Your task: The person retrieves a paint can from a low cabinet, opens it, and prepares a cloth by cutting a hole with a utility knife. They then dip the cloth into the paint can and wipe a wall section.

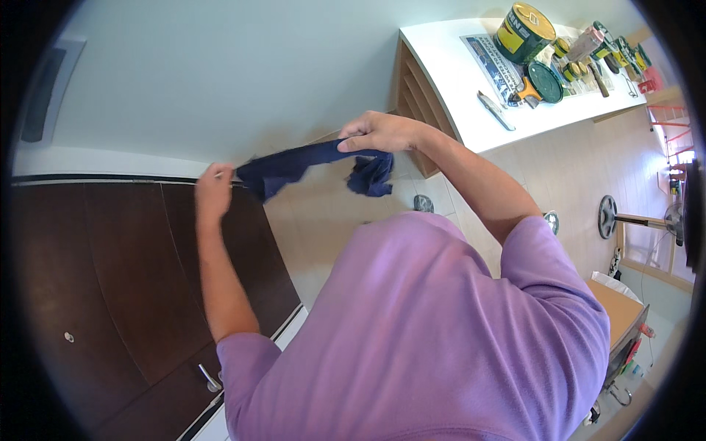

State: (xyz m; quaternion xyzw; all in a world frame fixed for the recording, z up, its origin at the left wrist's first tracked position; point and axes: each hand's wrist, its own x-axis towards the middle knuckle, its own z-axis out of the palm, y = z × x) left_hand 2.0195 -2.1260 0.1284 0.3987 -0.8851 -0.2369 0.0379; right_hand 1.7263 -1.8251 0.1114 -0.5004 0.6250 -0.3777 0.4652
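Observation:
I hold a dark navy cloth stretched between my two hands, with a loose bunched piece hanging below its right part. My left hand pinches the cloth's left end near the top edge of a dark brown door. My right hand grips the cloth farther right, thumb over it, in front of the white wall and near a wooden shelf unit.
A white countertop carries several paint cans, newspaper, a brush and tools at upper right. A pedestal fan stands on the right. A cabinet is at lower right. A door handle shows at lower left.

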